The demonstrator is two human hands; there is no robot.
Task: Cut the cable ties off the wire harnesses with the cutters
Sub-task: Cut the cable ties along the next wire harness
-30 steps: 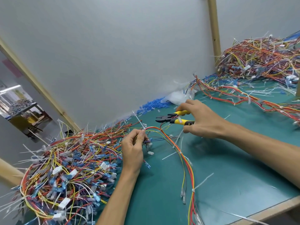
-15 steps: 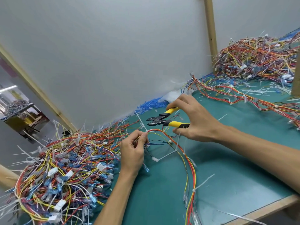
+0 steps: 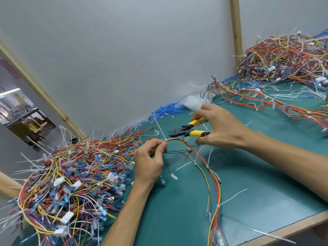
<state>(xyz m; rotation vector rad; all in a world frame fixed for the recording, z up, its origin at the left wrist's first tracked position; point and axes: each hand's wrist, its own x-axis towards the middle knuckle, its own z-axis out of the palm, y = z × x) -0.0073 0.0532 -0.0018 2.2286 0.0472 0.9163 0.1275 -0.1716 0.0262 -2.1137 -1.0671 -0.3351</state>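
Near the desk's (image 3: 266,183) front edge the limp, thin-wired harness (image 3: 219,192) arcs up to the left hand (image 3: 150,164), whose fingers pinch it at a stiff white cable tie (image 3: 160,129). Just beyond, the right hand (image 3: 221,128) grips the cutters (image 3: 186,129) by their yellow handles, blades nearly closed. A stray bite could nick the soft insulation crowding the tie.

Grey wall (image 3: 124,59), wooden post (image 3: 236,27), green table (image 3: 257,183)

Carrying on the green table (image 3: 252,183) a tangled harness pile (image 3: 71,174) near left, a second pile (image 3: 287,55) far right, loose white ties (image 3: 291,94) (scattered beside it), blue sleeves (image 3: 166,110) along the far wall.
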